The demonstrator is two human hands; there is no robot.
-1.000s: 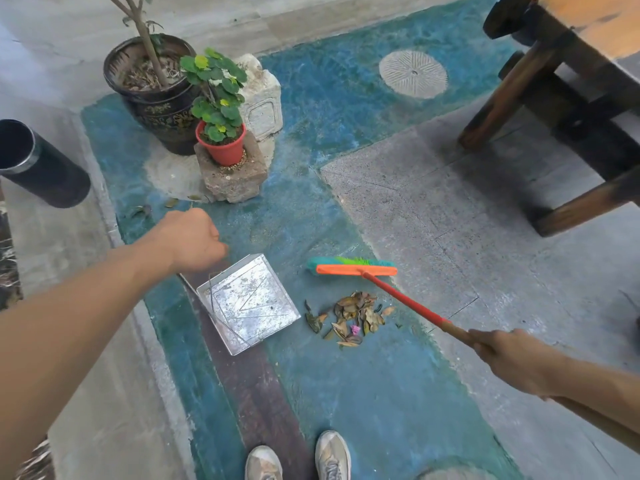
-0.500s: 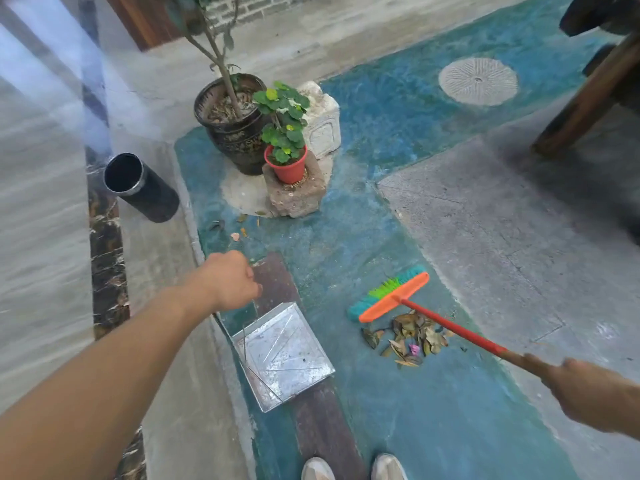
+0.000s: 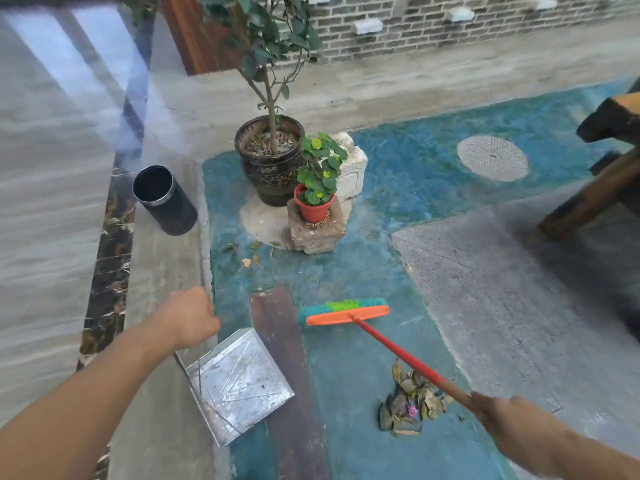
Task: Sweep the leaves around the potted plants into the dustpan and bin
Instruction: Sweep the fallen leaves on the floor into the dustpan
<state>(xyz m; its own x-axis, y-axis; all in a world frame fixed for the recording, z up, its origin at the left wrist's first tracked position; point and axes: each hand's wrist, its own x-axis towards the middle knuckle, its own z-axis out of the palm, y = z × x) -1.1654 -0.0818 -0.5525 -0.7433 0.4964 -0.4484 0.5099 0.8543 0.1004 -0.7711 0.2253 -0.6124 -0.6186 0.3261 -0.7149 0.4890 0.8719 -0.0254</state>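
The right hand point(image 3: 498, 415) is wrapped tight round the broom point(image 3: 398, 351) handle, low on the right. Just under that handle lies the pile point(image 3: 412, 400) of dry leaves, gathered on the blue floor point(image 3: 349, 375). The dustpan point(image 3: 242, 382) lies to its left, apart from it and partly over a dark strip point(image 3: 277, 327). The left hand point(image 3: 192, 317) is a closed fist above the dustpan. It seems to grip the thin wire handle, though the wire barely shows.

Past the pile, the broom head point(image 3: 346, 311) sits low to the floor; I cannot tell whether the bristles touch. A few strays point(image 3: 249, 259) lie further on, near the stone block point(image 3: 317, 232) under the red pot point(image 3: 313, 209).

The step looks like fetching those strays. It would go best with the bristles set down beyond them and short, flat pulls back toward the pile. The dustpan's lip then needs to press to the floor beside the heap.

The kerb point(image 3: 206, 237) on the left can trap leaves, and the block and the big pot point(image 3: 270, 168) crowd the far end. The bench point(image 3: 595, 192) stands well clear on the right. The open lane is the blue floor between strip and grey slab point(image 3: 502, 289). The bin point(image 3: 164, 199) stands open-mouthed past the kerb, left of the big pot.
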